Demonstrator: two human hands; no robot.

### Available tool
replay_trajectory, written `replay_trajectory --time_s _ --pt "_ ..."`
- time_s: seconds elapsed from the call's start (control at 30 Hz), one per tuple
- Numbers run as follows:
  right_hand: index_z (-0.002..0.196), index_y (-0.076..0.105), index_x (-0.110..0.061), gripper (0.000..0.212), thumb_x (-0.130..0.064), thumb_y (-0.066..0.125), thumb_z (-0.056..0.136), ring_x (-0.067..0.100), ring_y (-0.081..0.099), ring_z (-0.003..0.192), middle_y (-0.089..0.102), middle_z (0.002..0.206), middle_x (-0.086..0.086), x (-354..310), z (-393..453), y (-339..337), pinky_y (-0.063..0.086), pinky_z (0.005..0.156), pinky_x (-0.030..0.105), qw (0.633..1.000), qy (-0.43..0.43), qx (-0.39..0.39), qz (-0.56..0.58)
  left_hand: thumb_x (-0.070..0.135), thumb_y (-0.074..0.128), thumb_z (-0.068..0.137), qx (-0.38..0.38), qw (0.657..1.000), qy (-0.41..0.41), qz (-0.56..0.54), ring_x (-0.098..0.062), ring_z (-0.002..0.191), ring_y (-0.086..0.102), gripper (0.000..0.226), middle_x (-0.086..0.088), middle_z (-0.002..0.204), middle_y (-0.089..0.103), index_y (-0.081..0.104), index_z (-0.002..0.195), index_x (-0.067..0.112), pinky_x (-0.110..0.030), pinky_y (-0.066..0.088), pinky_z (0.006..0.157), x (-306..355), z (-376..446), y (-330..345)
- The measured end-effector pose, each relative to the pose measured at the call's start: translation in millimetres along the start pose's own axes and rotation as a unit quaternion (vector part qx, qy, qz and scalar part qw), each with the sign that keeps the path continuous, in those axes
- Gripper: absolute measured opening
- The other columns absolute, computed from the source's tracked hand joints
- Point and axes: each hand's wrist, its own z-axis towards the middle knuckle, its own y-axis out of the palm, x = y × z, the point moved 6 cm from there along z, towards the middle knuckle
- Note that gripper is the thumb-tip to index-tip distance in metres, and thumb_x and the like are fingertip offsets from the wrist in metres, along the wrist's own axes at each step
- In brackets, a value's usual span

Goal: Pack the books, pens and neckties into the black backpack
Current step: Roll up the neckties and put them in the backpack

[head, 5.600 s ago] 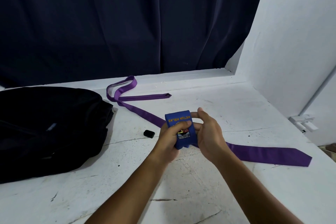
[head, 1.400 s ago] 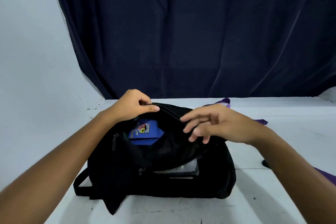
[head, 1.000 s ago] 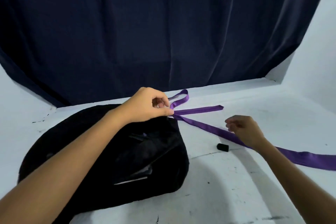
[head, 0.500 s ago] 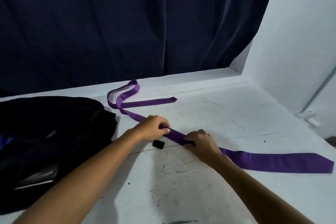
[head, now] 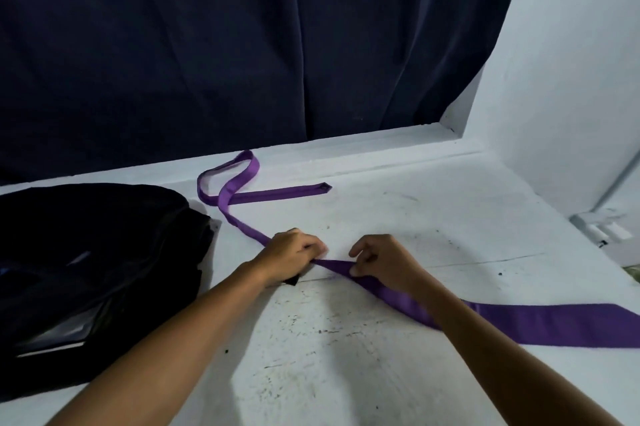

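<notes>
- Head view: I see the purple necktie [head: 398, 297] lying across the white worktop [head: 363, 366], its wide end at the right edge and its narrow end looping near the back by the dark curtain [head: 242, 45].
- My left hand [head: 294, 254] pinches the necktie's middle stretch, fingers curled round the cloth, lifting it slightly off the worktop.
- My right hand [head: 384, 261] grasps the same necktie just beside the left hand, thumb and fingers curled onto the fabric; the two hands are near each other but apart.
- The stretch of necktie between the hands is bunched narrow and taut.
- A small black object [head: 292, 280] lies on the worktop, partly hidden under my left wrist; I cannot tell what it is.
- The black backpack [head: 93, 252] lies on the left of the worktop, well apart from the wide end of the necktie; a pale flat edge shows in its opening at lower left.
- A white wall [head: 571, 62] rises on the right.
</notes>
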Motion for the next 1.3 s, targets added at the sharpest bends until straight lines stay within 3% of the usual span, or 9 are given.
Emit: replay_trajectory --time_s 0.1,0.3,0.4,0.57,0.7,0.87,1.03,1.2,1.3 --pt "0.080 0.067 -0.016 0.028 0.007 0.080 0.071 0.003 0.056 0.058 0.064 0.064 -0.003 -10 -4 -29 0.042 0.062 0.015 0.994 -0.016 0.007 0.104 0.059 0.047 0.094 -0.054 0.989 -0.054 -0.126 -0.017 0.067 0.051 0.056 -0.003 0.069 0.055 0.061 0.072 0.010 -0.033 0.039 0.072 15 2 -2" --pt "0.091 0.067 -0.006 0.025 0.012 0.074 0.074 0.014 0.066 0.068 0.071 0.070 0.006 -24 -13 -95 0.052 0.073 0.023 0.975 -0.040 0.074 0.208 0.057 0.052 0.088 -0.231 0.945 -0.028 -0.230 -0.021 0.060 0.065 0.057 -0.011 0.068 0.068 0.063 0.092 0.001 -0.029 0.053 0.066 70 -10 -17" --pt "0.085 0.067 -0.009 0.019 0.008 0.074 0.077 0.015 0.068 0.070 0.072 0.070 0.006 -25 -14 -115 0.051 0.077 0.030 0.975 -0.049 0.145 0.163 0.063 0.057 0.083 -0.203 0.915 -0.055 -0.344 -0.016 0.049 0.051 0.063 -0.006 0.059 0.057 0.056 0.105 0.004 -0.026 0.043 0.050 96 -10 -28" --pt "0.064 0.063 -0.003 0.031 -0.018 0.066 0.091 0.012 0.059 0.052 0.066 0.061 0.011 -57 -41 -104 0.044 0.056 0.027 0.937 -0.093 0.312 0.129 0.061 0.040 0.095 -0.088 0.820 -0.100 -0.557 -0.019 0.054 0.043 0.060 -0.010 0.065 0.054 0.056 0.103 0.003 -0.031 0.038 0.058 130 4 -56" --pt "0.072 0.069 -0.005 0.043 -0.039 0.057 0.095 0.025 0.068 0.064 0.072 0.072 0.016 -65 -51 -53 0.051 0.055 0.032 0.942 -0.069 0.205 0.256 0.059 0.046 0.094 -0.020 0.734 -0.107 -0.670 -0.021 0.056 0.047 0.071 -0.017 0.073 0.059 0.048 0.127 -0.003 -0.032 0.040 0.059 146 11 -74" --pt "0.109 0.066 -0.008 0.051 -0.052 0.048 0.090 0.021 0.067 0.104 0.072 0.108 0.008 -74 -43 7 0.053 0.091 0.031 0.936 -0.086 -0.003 0.341 0.058 0.051 0.091 0.016 0.638 -0.117 -0.761 -0.023 0.053 0.046 0.063 -0.018 0.075 0.059 0.051 0.114 -0.001 -0.030 0.038 0.060 160 19 -91" --pt "0.098 0.065 0.001 0.051 -0.047 0.070 0.082 0.035 0.066 0.081 0.069 0.084 0.016 -86 -54 10 0.048 0.087 0.051 0.886 -0.124 -0.128 0.429 0.060 0.045 0.091 0.110 0.651 -0.141 -0.738 -0.019 0.051 0.038 0.059 -0.013 0.066 0.051 0.051 0.087 0.002 -0.027 0.031 0.053 119 37 -121" --pt "0.105 0.067 0.001 0.044 -0.039 0.066 0.087 0.029 0.068 0.078 0.071 0.084 0.013 -90 -77 -33 0.050 0.084 0.044 0.855 -0.143 -0.188 0.462 0.058 0.050 0.092 0.186 0.656 -0.231 -0.694 -0.017 0.058 0.049 0.059 -0.011 0.082 0.054 0.056 0.108 0.001 -0.025 0.045 0.047 48 38 -124" --pt "0.114 0.065 0.002 0.051 -0.040 0.068 0.086 0.028 0.069 0.077 0.072 0.091 0.017 -96 -85 -56 0.055 0.082 0.040 0.825 -0.111 -0.204 0.515 0.057 0.041 0.096 0.118 0.816 -0.279 -0.492 -0.016 0.063 0.047 0.051 -0.007 0.084 0.054 0.054 0.112 0.010 -0.026 0.039 0.054 38 23 -110"
